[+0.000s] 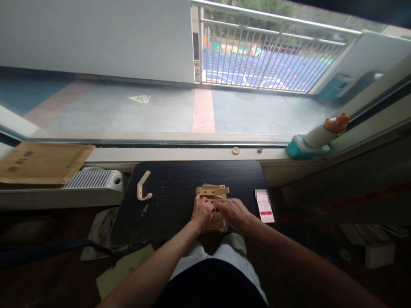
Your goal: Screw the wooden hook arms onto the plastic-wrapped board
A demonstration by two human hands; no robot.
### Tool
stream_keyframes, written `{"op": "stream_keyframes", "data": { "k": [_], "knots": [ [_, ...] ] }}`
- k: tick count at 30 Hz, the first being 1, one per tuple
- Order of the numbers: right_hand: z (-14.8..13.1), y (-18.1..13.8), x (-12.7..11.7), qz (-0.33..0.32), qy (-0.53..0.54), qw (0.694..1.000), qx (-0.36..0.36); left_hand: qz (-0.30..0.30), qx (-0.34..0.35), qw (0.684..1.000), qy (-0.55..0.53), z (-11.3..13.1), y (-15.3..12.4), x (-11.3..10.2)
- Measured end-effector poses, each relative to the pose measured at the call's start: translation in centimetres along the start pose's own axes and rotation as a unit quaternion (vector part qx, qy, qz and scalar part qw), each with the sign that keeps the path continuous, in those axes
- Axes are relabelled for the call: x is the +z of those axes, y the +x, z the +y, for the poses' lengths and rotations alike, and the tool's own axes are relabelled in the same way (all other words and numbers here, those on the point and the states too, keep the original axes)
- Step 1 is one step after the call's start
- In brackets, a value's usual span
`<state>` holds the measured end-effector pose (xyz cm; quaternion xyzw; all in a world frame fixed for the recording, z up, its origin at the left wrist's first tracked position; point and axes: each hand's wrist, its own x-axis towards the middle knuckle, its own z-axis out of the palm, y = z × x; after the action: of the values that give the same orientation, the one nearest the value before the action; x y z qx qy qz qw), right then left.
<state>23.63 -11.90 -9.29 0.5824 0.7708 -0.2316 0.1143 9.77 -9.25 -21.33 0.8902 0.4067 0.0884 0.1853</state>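
My left hand (203,212) is closed around the left end of a pale wooden piece with dark holes (212,201). My right hand (236,212) is closed at this piece's right part. Whatever its fingers hold is too small and covered to make out. Just beyond lies a second pale wooden piece with holes (210,192), its right end angled. Under both pieces is a yellowish-brown pack in clear, shiny wrapping (218,223). To the left, a pale wooden hook (140,190) lies on the black table (175,179), with a few small screws (145,209) nearer me.
A phone (265,209) lies at the table's right edge. On the sill are a tape roll (236,150), a small grey item (260,150) and a teal container (297,147) with a white-and-orange object. A brown envelope (45,160) rests on the radiator (111,182) at left.
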Motion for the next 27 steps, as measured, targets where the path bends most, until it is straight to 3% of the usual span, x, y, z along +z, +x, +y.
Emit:
{"op": "stream_keyframes", "data": {
  "k": [8, 16, 23, 27],
  "knots": [
    [0.9, -0.5, 0.1, 0.009, 0.023, 1.000, 0.013, 0.002, -0.004, 1.000, 0.000, 0.0, 0.1, -0.2],
    [1.5, 0.0, 1.4, -0.003, 0.039, 0.989, 0.140, 0.005, 0.009, 1.000, 0.000, -0.1, -0.1, 0.0],
    [1.0, -0.7, 0.2, 0.021, 0.024, 0.999, -0.019, 0.004, 0.004, 1.000, 0.011, 0.0, 0.0, 0.0],
    [0.8, -0.4, 0.7, 0.015, 0.023, 0.999, 0.028, 0.002, 0.007, 1.000, 0.009, 0.0, 0.0, 0.1]
  ]
}}
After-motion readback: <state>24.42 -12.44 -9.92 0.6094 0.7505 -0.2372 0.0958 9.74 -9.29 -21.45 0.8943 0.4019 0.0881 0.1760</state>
